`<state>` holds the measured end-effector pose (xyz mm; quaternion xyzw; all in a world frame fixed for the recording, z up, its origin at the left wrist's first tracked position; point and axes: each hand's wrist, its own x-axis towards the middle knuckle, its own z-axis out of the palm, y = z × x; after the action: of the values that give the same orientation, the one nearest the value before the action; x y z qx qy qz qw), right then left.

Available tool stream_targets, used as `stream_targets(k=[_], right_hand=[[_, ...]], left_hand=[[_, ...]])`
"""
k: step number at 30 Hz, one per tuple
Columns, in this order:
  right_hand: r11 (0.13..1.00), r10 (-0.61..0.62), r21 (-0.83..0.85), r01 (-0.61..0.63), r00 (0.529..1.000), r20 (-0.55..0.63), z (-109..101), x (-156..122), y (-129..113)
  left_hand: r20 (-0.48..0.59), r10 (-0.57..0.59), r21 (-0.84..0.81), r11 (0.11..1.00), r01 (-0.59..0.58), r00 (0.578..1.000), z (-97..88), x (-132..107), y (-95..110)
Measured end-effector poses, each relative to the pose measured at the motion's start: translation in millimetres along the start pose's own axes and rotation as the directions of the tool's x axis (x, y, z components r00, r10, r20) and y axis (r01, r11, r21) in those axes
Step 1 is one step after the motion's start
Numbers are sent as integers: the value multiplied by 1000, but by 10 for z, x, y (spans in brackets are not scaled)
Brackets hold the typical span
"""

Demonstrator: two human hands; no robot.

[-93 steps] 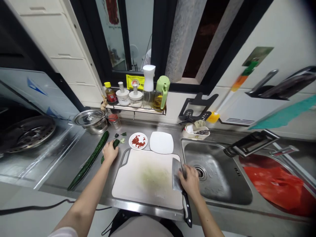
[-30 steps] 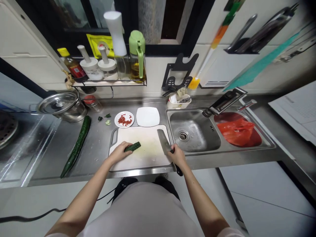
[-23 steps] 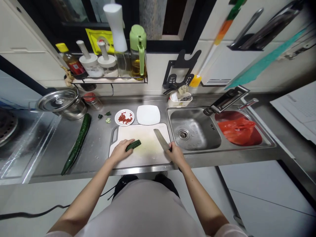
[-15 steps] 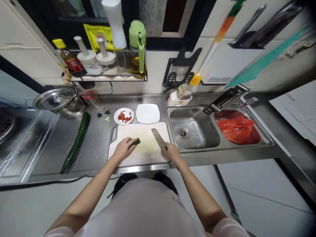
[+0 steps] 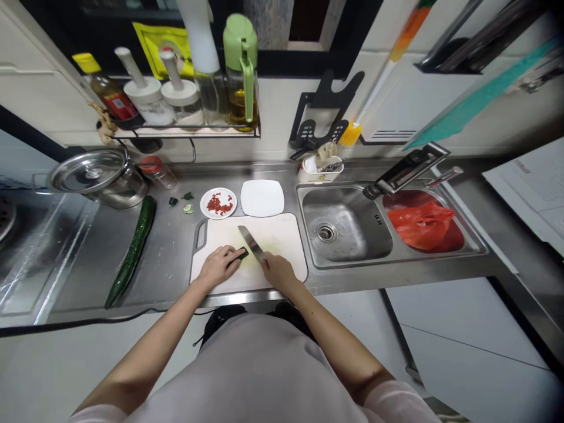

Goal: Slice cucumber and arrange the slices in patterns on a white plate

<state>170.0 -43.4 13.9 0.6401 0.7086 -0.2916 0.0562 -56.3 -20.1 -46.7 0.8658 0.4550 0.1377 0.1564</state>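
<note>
On the white cutting board (image 5: 288,235), a short dark green piece of cucumber (image 5: 243,254) lies under the fingertips of my left hand (image 5: 219,267), which are closed on it. My right hand (image 5: 279,273) grips the handle of a kitchen knife (image 5: 251,242). The blade points up and to the left, just right of the cucumber piece; whether they touch I cannot tell. Behind the board are a small white plate (image 5: 207,212) with chopped red bits and a bare white square plate (image 5: 262,198). A long whole cucumber (image 5: 133,252) lies on the counter to the left.
A lidded steel pot (image 5: 103,179) and a red-capped jar (image 5: 158,171) stand at the back left, near small cucumber scraps (image 5: 188,208). To the right is a double sink (image 5: 343,235) with a faucet (image 5: 405,170) and a red plastic bag (image 5: 420,226). A condiment rack (image 5: 189,133) hangs above.
My right hand has brought the knife leftwards across the board, from its right side to beside the cucumber piece. My left hand stays on the piece. The view has shifted slightly.
</note>
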Motion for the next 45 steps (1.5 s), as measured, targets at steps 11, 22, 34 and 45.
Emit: stream_targets(k=[11, 22, 34, 45], right_hand=[[995, -22, -93, 25, 999, 38, -49, -21, 21], [993, -30, -112, 40, 995, 92, -74, -116, -85], [993, -5, -118, 18, 994, 110, -40, -134, -207], [989, -26, -144, 39, 995, 95, -12, -41, -272]], left_hand=[[-76, -4, -44, 999, 1, 997, 173, -105, 66], [-73, 23, -20, 999, -25, 997, 157, -100, 36], [-74, 16, -19, 1000, -17, 997, 161, -101, 50], [-80, 37, -15, 999, -39, 996, 159, -94, 57]])
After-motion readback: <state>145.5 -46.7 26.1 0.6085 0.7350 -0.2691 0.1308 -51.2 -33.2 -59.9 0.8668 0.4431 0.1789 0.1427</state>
